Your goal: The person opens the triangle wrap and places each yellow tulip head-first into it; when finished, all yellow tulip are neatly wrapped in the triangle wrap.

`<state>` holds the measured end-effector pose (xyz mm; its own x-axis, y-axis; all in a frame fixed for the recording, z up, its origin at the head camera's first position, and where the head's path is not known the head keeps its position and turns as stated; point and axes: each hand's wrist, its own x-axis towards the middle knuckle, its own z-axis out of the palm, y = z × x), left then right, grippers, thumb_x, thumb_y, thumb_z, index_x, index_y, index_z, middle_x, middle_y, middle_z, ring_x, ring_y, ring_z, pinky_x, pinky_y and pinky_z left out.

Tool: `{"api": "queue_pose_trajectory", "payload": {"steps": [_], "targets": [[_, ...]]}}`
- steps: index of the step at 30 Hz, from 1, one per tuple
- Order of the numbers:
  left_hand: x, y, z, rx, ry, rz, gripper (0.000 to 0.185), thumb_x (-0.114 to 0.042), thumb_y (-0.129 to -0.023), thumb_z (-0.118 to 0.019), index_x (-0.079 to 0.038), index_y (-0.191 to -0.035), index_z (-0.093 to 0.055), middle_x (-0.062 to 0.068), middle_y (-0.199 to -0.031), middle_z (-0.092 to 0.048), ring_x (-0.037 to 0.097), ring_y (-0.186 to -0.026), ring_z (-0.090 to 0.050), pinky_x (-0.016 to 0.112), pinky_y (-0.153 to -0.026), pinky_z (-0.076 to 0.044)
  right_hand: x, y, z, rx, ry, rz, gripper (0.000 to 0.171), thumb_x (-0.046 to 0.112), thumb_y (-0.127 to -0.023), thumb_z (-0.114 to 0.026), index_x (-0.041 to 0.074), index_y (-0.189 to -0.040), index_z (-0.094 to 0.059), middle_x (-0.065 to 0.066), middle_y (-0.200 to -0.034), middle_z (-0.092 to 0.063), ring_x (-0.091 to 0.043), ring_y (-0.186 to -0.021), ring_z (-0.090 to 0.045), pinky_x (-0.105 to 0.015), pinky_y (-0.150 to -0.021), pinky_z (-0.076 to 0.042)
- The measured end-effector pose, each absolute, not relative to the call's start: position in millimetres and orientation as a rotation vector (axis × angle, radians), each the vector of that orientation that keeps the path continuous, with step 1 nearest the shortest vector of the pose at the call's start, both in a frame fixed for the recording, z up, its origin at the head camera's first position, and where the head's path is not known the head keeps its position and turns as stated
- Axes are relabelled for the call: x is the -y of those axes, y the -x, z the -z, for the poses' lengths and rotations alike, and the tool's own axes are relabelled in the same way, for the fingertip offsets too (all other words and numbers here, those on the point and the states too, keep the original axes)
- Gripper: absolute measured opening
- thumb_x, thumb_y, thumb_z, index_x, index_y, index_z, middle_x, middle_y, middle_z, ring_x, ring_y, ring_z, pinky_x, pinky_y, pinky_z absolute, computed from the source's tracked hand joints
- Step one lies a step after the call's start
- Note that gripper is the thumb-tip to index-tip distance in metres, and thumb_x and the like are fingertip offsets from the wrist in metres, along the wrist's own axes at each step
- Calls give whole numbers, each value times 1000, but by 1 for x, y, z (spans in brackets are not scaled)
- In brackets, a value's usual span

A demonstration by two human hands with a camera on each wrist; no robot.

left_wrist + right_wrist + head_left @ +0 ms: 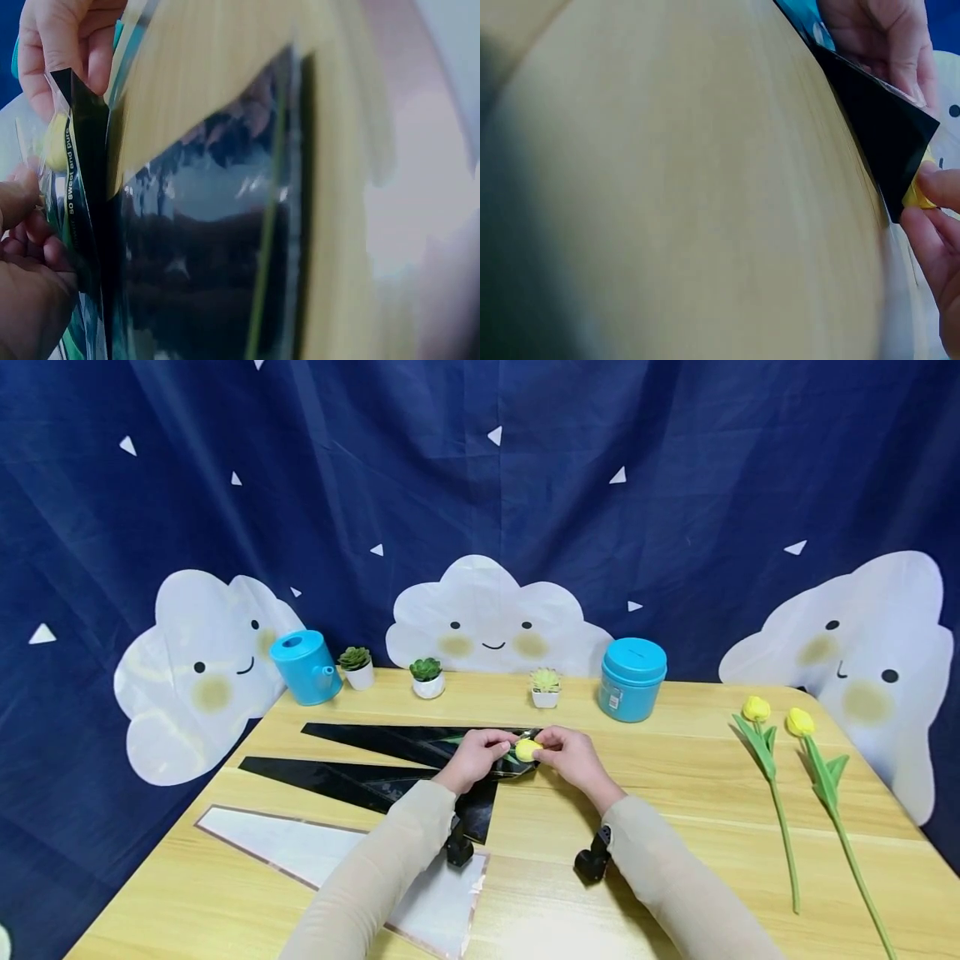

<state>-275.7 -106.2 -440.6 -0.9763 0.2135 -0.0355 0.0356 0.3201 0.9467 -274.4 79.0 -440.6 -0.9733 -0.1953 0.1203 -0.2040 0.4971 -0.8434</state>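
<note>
Both hands meet at the middle of the wooden table. Between them is a yellow tulip bud at the wide end of a black and clear wrapping sleeve. My left hand pinches the sleeve's edge beside the bud. My right hand pinches the bud from the right. In the left wrist view the glossy sleeve shows a green stem inside and the bud at its mouth. The right wrist view shows my right hand's fingers on the bud at the sleeve's black corner.
A second black sleeve and a white one lie to the left. Two more yellow tulips lie at the right. A blue watering can, three small potted plants and a blue tin line the back edge.
</note>
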Motion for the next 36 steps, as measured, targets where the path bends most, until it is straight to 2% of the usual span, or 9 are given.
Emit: {"api": "queue_pose_trajectory", "payload": {"steps": [9, 15, 21, 28, 36], "targets": [[108, 273, 430, -2572, -316, -1602, 22, -6, -93, -52, -6, -109, -67, 11, -115, -61, 23, -106, -55, 33, -85, -46, -67, 279, 443, 2672, -344, -1613, 17, 4, -80, -70, 1, -97, -69, -11, -93, -69, -19, -84, -62, -28, -72, -49], [106, 272, 426, -2630, -363, -1528, 24, -7, -94, -52, -8, -113, -66, 11, -110, -60, 24, -104, -55, 35, -85, -46, -61, 281, 442, 2659, -324, -1651, 18, 5, -82, -69, 2, -99, -69, -13, -97, -68, -20, -84, -61, -28, -67, -49], [104, 274, 426, -2652, -386, -1526, 24, -7, -94, -51, -8, -113, -66, 10, -110, -61, 23, -101, -56, 34, -83, -46, -59, 285, 444, 2648, -314, -1705, 17, 7, -83, -67, 1, -99, -69, -13, -99, -68, -23, -91, -62, -32, -77, -50], [104, 276, 427, -2736, -380, -1523, 23, -6, -93, -53, -7, -111, -67, 10, -102, -63, 20, -89, -56, 29, -75, -46, -54, 292, 444, 2613, -312, -1784, 15, 5, -83, -67, 0, -97, -69, -13, -95, -68, -21, -86, -62, -31, -74, -50], [104, 282, 427, -2707, -322, -1527, 24, -7, -94, -52, -10, -112, -67, 8, -107, -62, 20, -94, -56, 29, -77, -47, -46, 296, 449, 2563, -319, -1810, 12, 4, -81, -69, -3, -91, -69, -14, -89, -69, -16, -79, -62, -26, -69, -49]]}}
